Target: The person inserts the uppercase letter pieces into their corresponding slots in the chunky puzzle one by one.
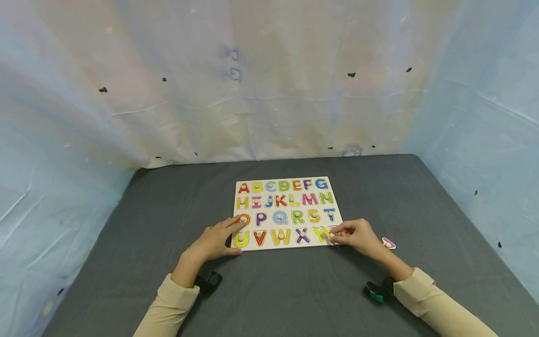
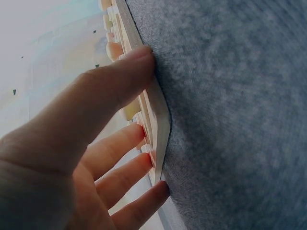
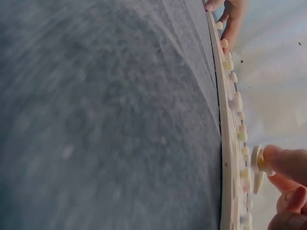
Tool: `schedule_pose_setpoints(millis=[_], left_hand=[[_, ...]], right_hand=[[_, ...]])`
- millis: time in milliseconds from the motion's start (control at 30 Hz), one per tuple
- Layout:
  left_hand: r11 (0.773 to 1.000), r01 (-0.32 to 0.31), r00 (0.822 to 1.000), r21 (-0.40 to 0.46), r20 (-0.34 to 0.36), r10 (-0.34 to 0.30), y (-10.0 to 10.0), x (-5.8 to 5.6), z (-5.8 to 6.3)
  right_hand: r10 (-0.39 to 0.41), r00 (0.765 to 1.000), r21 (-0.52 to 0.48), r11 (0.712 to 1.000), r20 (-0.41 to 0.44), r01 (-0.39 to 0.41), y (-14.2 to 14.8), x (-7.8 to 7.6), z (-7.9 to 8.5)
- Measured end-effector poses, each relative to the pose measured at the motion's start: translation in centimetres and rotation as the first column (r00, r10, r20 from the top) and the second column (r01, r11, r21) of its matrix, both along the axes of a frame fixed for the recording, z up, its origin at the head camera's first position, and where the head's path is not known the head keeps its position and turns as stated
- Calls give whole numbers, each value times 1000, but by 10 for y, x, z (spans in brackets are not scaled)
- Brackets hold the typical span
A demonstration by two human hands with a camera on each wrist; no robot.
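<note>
A pale wooden alphabet puzzle board (image 1: 269, 227) lies on the dark table, its coloured letters bearing small knobs. My left hand (image 1: 219, 238) rests at its lower left corner, fingers extended by the orange O (image 1: 246, 218). In the left wrist view, the left thumb (image 2: 117, 76) presses along the board's front edge. Between thumb and fingertips, my right hand (image 1: 358, 236) pinches a yellow letter Y piece (image 3: 255, 163) by its knob. That piece is raised off the board in the right wrist view, beside the yellow Y space (image 1: 318, 234). Fingers hide part of the bottom right corner.
A pink letter piece (image 1: 388, 243) lies on the dark tabletop (image 1: 286, 295) to the right of the board, near the right forearm. Pale cloth walls (image 1: 269, 93) stand behind the table and at both sides. Each wrist wears a black camera strap.
</note>
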State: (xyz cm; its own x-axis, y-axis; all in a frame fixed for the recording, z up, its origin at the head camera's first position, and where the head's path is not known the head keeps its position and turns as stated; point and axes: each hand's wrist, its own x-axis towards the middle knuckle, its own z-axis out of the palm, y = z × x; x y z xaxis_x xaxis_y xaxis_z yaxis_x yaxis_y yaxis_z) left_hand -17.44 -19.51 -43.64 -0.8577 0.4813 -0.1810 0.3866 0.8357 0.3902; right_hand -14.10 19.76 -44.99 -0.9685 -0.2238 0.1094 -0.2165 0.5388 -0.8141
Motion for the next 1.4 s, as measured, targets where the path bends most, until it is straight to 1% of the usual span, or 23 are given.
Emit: schedule_pose_setpoints(millis=[267, 467, 567, 833, 1100, 1233, 1400], left_hand=[[1000, -2, 1000, 1, 3, 2, 0, 0, 0], [1000, -3, 1000, 1, 1, 3, 0, 0, 0], [1000, -2, 1000, 1, -3, 2, 0, 0, 0], [1000, -1, 1000, 4, -4, 1, 0, 0, -1], [1000, -5, 1000, 0, 0, 5, 0, 0, -1], [1000, -3, 1000, -4, 2, 3, 0, 0, -1], [1000, 0, 1000, 2, 1, 0, 0, 1, -1]], right_hand=[[-7, 1000, 24, 1000, 1, 7, -13, -10, -7], [-16, 999, 26, 1000, 50, 15, -18, -15, -9], [-27, 998, 40, 999, 61, 24, -20, -16, -10], [-28, 999, 87, 996, 45, 24, -24, -18, -8], [-36, 995, 126, 992, 89, 24, -26, -18, -5], [-35, 994, 124, 992, 104, 21, -26, -18, -5], [-28, 994, 99, 995, 102, 18, -25, -16, -5]])
